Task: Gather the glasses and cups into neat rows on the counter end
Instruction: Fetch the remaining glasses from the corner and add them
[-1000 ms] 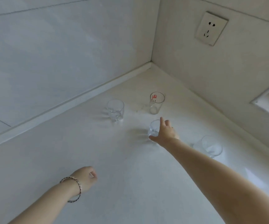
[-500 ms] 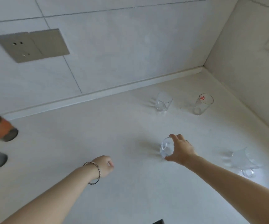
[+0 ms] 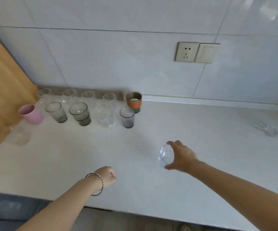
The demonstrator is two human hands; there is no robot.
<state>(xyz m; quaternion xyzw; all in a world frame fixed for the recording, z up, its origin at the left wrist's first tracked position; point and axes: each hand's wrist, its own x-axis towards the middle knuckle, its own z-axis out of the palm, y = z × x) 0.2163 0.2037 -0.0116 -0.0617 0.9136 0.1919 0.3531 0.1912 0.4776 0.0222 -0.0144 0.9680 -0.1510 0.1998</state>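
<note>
My right hand [image 3: 180, 155] grips a small clear glass [image 3: 165, 156], tilted and held above the white counter [image 3: 151, 189]. My left hand [image 3: 107, 175], with a bracelet on the wrist, is closed in a loose fist over the counter and holds nothing. At the counter's left end stand two rows of glasses: several clear ones at the back with an orange-banded cup [image 3: 133, 101], and in front a pink cup [image 3: 30, 114], a smoky glass [image 3: 56, 112], a wider grey glass [image 3: 80, 113], a clear glass [image 3: 105, 117] and a dark glass [image 3: 127, 117].
A wooden panel [image 3: 1, 84] closes the counter's left end, with a faint clear glass [image 3: 20, 135] in front of it. Another clear glass [image 3: 270, 130] stands far right. A wall socket [image 3: 186, 51] sits on the tiled wall. The counter's front edge runs below my arms.
My right hand picked the clear glass up from the corner and carried it left along the counter. The view swung left, so the rows of cups came into sight. My left fist stayed closed.
</note>
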